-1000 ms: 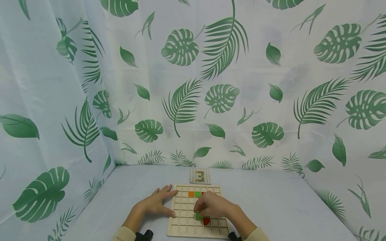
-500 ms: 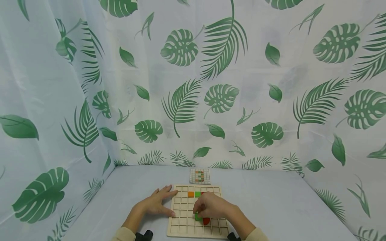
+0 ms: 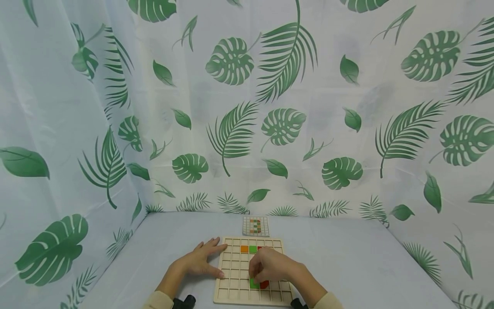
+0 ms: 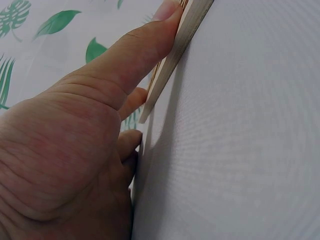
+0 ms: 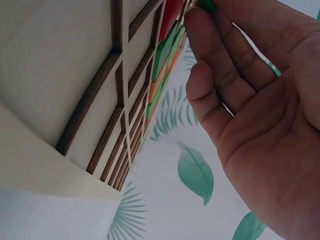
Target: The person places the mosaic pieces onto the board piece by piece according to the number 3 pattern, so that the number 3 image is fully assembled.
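A wooden grid board (image 3: 235, 295) lies on the white-covered table. My left hand (image 3: 197, 259) is spread at its left edge, thumb and a fingertip touching the frame; the left wrist view has the thumb (image 4: 145, 45) on the board's side. Over the board's middle, my right hand (image 3: 272, 264) has its fingers bent, fingertips at a green tile (image 3: 254, 284). In the right wrist view a bit of green tile (image 5: 206, 5) shows between thumb and fingers. A red tile with a rounded corner (image 3: 264, 284) sits just right of the green one. The hand hides the cells beneath it.
An orange tile (image 3: 245, 249) and another green tile (image 3: 252, 249) sit in an upper row, beside a partly hidden red one. A small card with a coloured grid pattern (image 3: 256, 231) lies behind the board. Leaf-print curtains (image 3: 285, 171) stand behind and beside the table.
My right fingers have shifted slightly at the green tile, and more of the tile shows below them. The left hand and the board have stayed in place.
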### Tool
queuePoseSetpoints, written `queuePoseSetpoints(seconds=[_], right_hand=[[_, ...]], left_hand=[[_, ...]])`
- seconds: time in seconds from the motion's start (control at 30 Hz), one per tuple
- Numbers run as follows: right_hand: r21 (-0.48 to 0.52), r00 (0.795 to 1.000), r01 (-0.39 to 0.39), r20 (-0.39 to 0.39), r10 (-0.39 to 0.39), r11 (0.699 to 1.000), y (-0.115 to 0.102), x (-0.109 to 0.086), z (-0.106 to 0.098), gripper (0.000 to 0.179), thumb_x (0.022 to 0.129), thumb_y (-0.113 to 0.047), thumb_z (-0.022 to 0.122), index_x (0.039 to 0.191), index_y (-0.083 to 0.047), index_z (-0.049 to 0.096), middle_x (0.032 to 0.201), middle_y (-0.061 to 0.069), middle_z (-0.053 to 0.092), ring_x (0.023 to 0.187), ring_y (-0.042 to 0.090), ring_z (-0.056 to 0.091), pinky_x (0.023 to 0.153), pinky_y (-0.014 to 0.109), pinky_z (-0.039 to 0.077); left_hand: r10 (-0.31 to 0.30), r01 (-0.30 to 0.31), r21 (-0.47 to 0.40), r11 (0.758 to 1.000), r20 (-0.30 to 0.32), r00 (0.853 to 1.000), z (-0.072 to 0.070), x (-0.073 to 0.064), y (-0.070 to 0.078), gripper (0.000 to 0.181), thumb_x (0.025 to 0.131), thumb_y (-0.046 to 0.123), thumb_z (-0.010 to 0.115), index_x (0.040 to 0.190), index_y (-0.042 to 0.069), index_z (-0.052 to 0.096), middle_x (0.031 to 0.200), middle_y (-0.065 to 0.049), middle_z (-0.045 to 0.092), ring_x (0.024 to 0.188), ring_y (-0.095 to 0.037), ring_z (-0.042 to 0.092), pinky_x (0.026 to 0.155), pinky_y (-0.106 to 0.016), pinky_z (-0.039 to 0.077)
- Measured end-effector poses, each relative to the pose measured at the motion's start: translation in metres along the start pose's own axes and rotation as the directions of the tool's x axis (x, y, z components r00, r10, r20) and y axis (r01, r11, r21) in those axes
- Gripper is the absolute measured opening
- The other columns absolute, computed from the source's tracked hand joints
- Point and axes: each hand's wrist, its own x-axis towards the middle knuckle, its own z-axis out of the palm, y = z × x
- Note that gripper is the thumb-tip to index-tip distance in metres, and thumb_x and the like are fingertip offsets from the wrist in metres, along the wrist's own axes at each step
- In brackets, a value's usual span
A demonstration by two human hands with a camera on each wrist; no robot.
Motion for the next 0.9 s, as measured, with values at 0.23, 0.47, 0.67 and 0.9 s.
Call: queuePoseSetpoints(seconds=[0.23, 0.47, 0.67, 0.9], right_hand=[[0.019, 1.0, -0.001, 0.025, 0.001, 1.0, -0.0015, -0.001, -0.0012, 0.018, 0.078, -0.002, 0.088, 0.083, -0.016, 0.078, 0.076, -0.013, 0.072, 0.067, -0.002, 0.063, 0.065, 0.018, 0.056], [-0.013, 0.999, -0.004, 0.05, 0.005, 1.0, 0.0, -0.0009, -0.0011, 0.024, 0.074, -0.003, 0.092, 0.086, -0.017, 0.077, 0.079, -0.013, 0.071, 0.068, -0.002, 0.061, 0.064, 0.017, 0.055], [-0.015, 0.998, -0.028, 0.062, 0.028, 1.0, -0.0002, -0.0017, 0.0001, 0.022, 0.076, -0.004, 0.09, 0.087, -0.018, 0.078, 0.078, -0.013, 0.071, 0.068, -0.002, 0.061, 0.064, 0.017, 0.055], [-0.027, 0.997, -0.021, 0.07, 0.023, 0.999, 0.0009, -0.0016, -0.0005, 0.02, 0.078, -0.004, 0.089, 0.089, -0.017, 0.08, 0.08, -0.014, 0.071, 0.067, -0.003, 0.06, 0.063, 0.017, 0.054]], left_hand=[[-0.01, 0.01, 0.006, 1.0, -0.004, 1.0, -0.0007, -0.0004, 0.0016, 0.099, 0.075, 0.061, 0.086, 0.159, 0.027, 0.046, 0.173, -0.016, 0.021, 0.161, -0.043, 0.013, 0.129, -0.068, 0.003], [-0.002, 0.002, 0.007, 1.0, -0.003, 1.0, -0.0011, -0.0012, 0.0027, 0.098, 0.076, 0.06, 0.086, 0.159, 0.025, 0.045, 0.173, -0.017, 0.022, 0.161, -0.043, 0.014, 0.128, -0.069, 0.004], [-0.003, 0.003, 0.008, 1.0, 0.001, 1.0, -0.0004, -0.0009, 0.003, 0.098, 0.076, 0.059, 0.086, 0.159, 0.025, 0.046, 0.173, -0.018, 0.022, 0.161, -0.043, 0.014, 0.128, -0.069, 0.004], [-0.005, 0.005, 0.005, 1.0, -0.001, 1.0, -0.0001, -0.0004, 0.0024, 0.097, 0.076, 0.059, 0.086, 0.158, 0.026, 0.046, 0.173, -0.017, 0.022, 0.161, -0.043, 0.015, 0.128, -0.069, 0.003]])
